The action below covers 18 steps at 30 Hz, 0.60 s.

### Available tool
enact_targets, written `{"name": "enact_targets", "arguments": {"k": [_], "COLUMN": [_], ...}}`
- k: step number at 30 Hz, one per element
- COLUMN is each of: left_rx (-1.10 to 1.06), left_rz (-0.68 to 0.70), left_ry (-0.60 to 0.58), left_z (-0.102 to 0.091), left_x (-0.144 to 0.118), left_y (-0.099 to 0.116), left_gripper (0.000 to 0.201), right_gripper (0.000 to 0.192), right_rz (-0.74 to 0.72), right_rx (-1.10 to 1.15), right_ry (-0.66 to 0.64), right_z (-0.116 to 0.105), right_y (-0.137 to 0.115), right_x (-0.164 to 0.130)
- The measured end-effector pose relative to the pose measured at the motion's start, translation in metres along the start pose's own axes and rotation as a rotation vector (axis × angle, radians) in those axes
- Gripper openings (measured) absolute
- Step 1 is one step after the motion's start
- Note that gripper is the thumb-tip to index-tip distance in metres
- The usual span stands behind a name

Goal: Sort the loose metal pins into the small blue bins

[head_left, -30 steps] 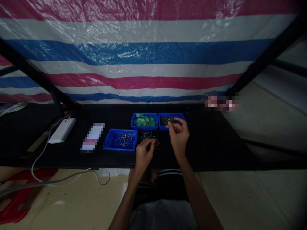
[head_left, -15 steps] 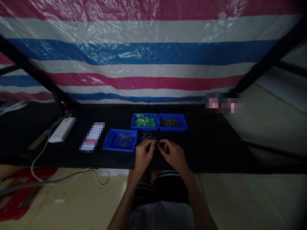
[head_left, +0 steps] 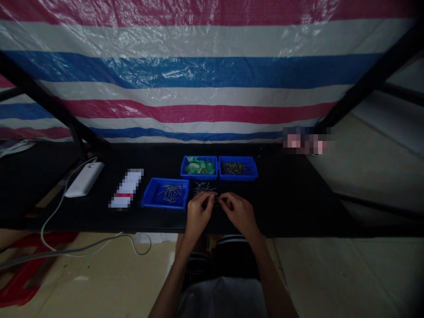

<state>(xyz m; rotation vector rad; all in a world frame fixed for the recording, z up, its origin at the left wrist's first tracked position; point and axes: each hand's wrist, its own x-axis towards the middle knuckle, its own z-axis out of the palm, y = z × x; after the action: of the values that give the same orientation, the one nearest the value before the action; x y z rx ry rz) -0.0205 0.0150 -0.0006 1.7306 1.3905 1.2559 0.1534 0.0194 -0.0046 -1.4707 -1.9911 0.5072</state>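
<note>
As I am watching from afar through the head camera, I am listing outward from the hands.

Left hand [head_left: 199,212]: thumb pressing toward forefinger, pinching at slim metal pieces [head_left: 217,199] low over the black tabletop [head_left: 285,203]. Right hand [head_left: 241,213]: facing it, just beside, its thumb and forefinger pinching at the same spot. Whether both are sharing one piece or each is gripping its own, I am not managing to tell; the gap is too small and dim.

Handling, in my judgement: pieces looking light, stiff, smooth, hardly fragile; likely to be rolling or slipping between dry fingertips. Best hold: mid-shank, thumb against forefinger, keeping off any sharp ends.

Just beyond the left hand: a loose scatter of metal pins [head_left: 202,187], lying crisscrossed on the tabletop. Left of it: a blue bin [head_left: 152,195], holding more thin pins [head_left: 172,193]. Behind: a second blue bin [head_left: 198,178], holding green plastic packets [head_left: 200,167]; near its right side, a third blue bin [head_left: 239,178], holding brass-toned pins or screws [head_left: 234,168].

Farther left: a white power bank [head_left: 84,180], trailing a white cable [head_left: 53,213]. At the back: a striped tarpaulin [head_left: 212,70], hanging.
</note>
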Motion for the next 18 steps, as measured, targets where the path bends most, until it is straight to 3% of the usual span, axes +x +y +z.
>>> {"name": "enact_targets", "arguments": {"k": [11, 18], "left_rx": [0.057, -0.008], "left_rz": [0.034, 0.064], "left_ry": [-0.021, -0.014], "left_z": [0.001, 0.001], "left_x": [0.001, 0.000], "left_y": [-0.001, -0.005], "left_gripper": [0.022, 0.020], "right_gripper": [0.016, 0.015], "right_rz": [0.005, -0.015], "right_rx": [0.139, 0.202], "right_ry": [0.184, 0.194], "right_z": [-0.003, 0.004], "right_y": [-0.006, -0.015], "right_x": [0.000, 0.000]}}
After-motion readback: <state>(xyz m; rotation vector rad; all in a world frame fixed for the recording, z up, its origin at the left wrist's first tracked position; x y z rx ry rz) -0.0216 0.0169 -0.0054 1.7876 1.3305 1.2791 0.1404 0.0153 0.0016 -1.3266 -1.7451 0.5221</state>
